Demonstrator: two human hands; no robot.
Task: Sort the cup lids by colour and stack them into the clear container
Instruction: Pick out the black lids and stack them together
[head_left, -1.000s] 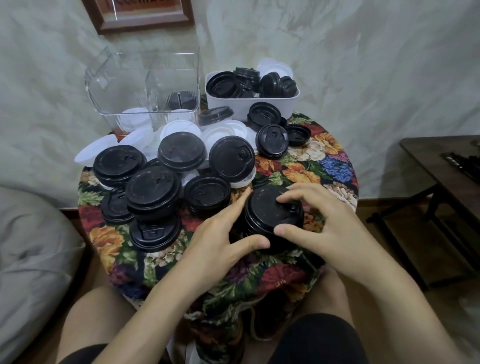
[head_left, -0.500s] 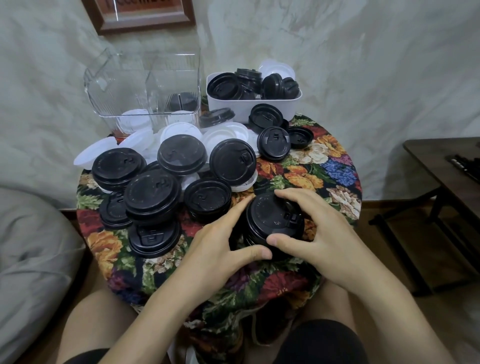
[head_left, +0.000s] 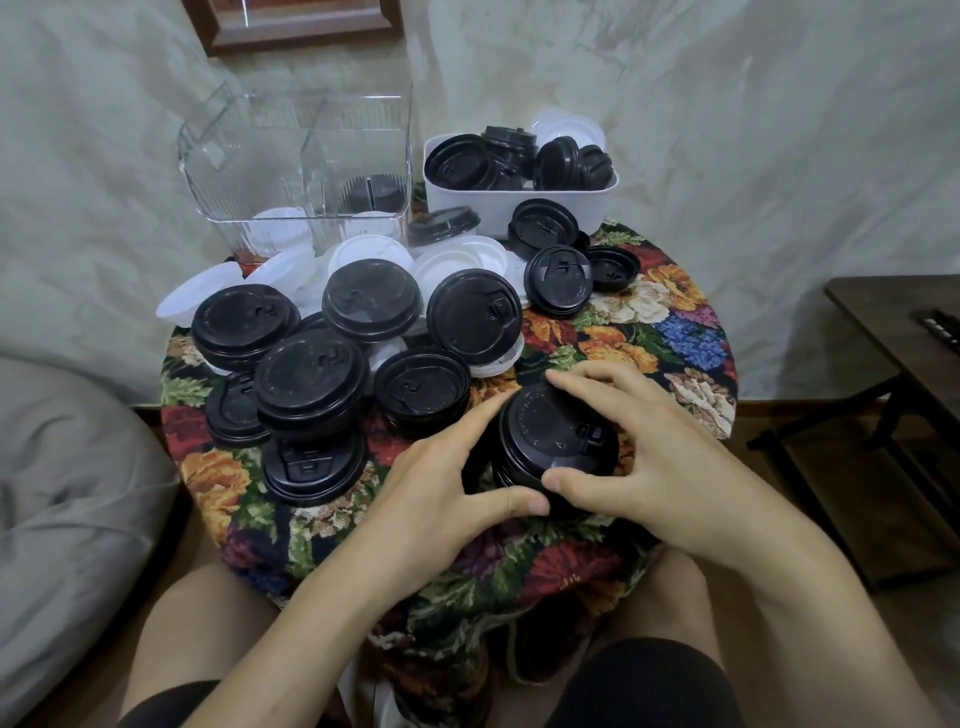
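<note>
A stack of black lids (head_left: 556, 436) stands near the front of the round table. My left hand (head_left: 441, 483) grips its left side, thumb curled under the front rim. My right hand (head_left: 654, 467) grips its right side, fingers over the top edge and thumb at the front. Several more black lid stacks (head_left: 311, 379) crowd the table's left and middle, with white lids (head_left: 462, 265) lying behind them. The clear container (head_left: 296, 161) stands at the back left, holding white lids on the left and black lids on the right.
A white tub (head_left: 519, 197) with black and white lids sits at the back right. The floral tablecloth (head_left: 649, 332) shows bare on the right side. A grey cushion (head_left: 62, 493) lies to the left, a dark wooden side table (head_left: 893, 332) to the right.
Both hands have closed tighter round the black stack; the right fingers slid further over its top. The stack stays in about the same place.
</note>
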